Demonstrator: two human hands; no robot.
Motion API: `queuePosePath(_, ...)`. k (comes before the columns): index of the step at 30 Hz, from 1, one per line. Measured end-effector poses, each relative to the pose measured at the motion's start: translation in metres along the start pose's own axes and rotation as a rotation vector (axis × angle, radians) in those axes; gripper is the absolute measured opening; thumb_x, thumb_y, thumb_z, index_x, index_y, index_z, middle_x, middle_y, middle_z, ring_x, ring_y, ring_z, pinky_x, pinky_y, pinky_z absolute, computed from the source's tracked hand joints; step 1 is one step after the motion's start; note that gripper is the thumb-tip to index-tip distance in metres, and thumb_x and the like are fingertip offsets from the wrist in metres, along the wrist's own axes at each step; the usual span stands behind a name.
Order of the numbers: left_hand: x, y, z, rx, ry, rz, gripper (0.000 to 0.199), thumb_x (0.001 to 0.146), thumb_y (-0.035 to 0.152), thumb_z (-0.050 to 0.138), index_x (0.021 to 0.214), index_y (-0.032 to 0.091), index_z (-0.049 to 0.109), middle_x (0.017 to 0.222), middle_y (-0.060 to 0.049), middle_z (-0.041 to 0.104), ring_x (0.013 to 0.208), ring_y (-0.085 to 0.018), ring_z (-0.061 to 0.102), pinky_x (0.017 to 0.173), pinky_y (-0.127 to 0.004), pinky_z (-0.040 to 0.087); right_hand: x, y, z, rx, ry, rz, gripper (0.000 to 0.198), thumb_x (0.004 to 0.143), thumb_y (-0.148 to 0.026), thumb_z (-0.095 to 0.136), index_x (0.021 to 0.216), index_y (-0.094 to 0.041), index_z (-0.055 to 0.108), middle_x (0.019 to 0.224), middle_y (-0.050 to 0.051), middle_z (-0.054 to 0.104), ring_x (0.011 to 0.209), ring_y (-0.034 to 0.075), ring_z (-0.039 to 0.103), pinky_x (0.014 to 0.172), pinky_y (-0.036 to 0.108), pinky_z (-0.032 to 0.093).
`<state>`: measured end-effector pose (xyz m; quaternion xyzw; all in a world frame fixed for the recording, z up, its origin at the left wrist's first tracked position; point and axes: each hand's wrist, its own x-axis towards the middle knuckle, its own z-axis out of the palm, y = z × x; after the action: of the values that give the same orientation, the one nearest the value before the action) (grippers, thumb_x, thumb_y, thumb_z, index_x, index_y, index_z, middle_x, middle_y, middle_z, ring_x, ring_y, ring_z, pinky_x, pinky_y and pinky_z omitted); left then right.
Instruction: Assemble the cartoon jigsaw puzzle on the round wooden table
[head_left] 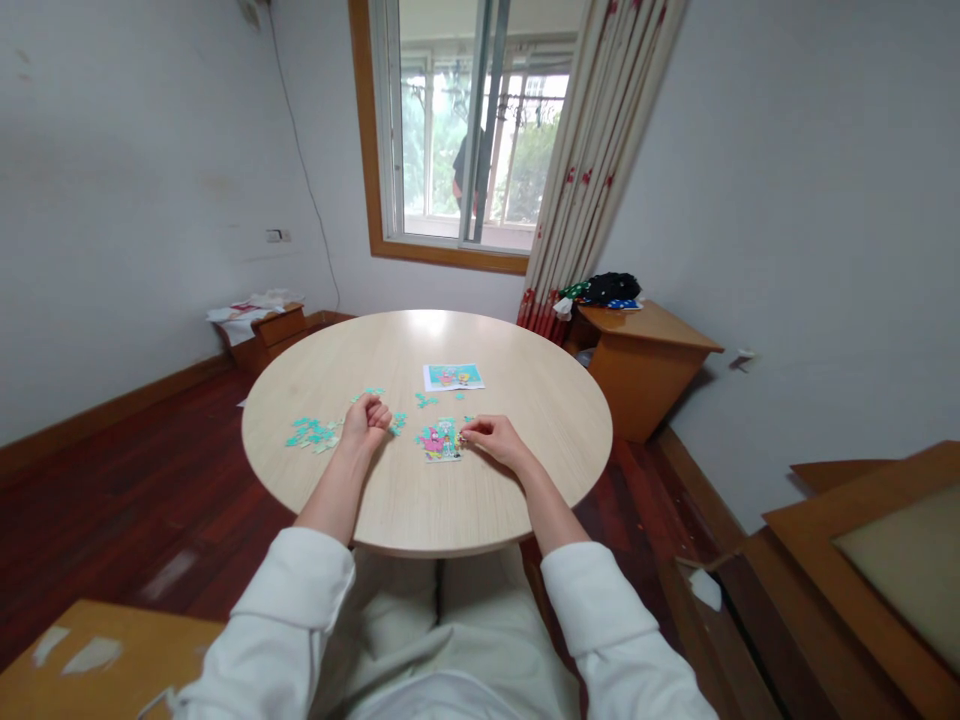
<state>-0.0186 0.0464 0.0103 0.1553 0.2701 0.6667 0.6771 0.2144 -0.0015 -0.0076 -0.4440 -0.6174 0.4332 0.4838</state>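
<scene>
A partly joined jigsaw puzzle [441, 442], with a pink figure and turquoise parts, lies on the round table [465, 515]. At its right edge my right hand [493, 438] pinches a small puzzle piece [461, 438], thumb and forefinger together. My left hand [366, 420] is closed, fingers curled, left of the puzzle; whether anything is inside it is hidden. Loose turquoise puzzle pieces [307, 432] lie spread left of that hand, and more sit just beside and behind it. Beyond the puzzle lies a picture sheet [455, 377] with pink and yellow figures on turquoise.
A few loose pieces [425, 400] lie between puzzle and sheet. Wooden cabinets stand behind the table, the right one [645, 370] topped with dark cloth [611, 290]. Wooden furniture [847, 540] is at the right. A person [469, 170] shows beyond the window.
</scene>
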Motion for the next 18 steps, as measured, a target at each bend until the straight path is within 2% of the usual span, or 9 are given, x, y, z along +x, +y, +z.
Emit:
queuePosePath(10,0.0021,-0.0011,-0.0035,-0.011,-0.017,-0.001,0.038,0.061,0.003,0.049,0.052,0.02,0.016,0.038,0.011,0.012,0.029,-0.002,0.014,0.03,-0.016,0.014,0.0002,0.0051,-0.0004,-0.082,-0.044,-0.023,0.016,0.062,-0.031,0.068,0.062,-0.014,0.067,0.061,0.003,0.067,0.06,0.015,0.061,0.061,0.026,0.047)
queuePosePath(18,-0.0003,-0.0009,-0.0008,-0.015,-0.008,0.003,0.04,0.059,0.003,0.05,0.053,0.02,0.015,0.039,0.011,0.01,0.029,-0.002,0.013,0.029,-0.016,0.014,-0.001,0.0001,0.0008,-0.135,-0.059,-0.004,0.012,0.063,-0.027,0.064,0.061,-0.015,0.066,0.062,0.002,0.067,0.061,0.014,0.06,0.062,0.025,0.045)
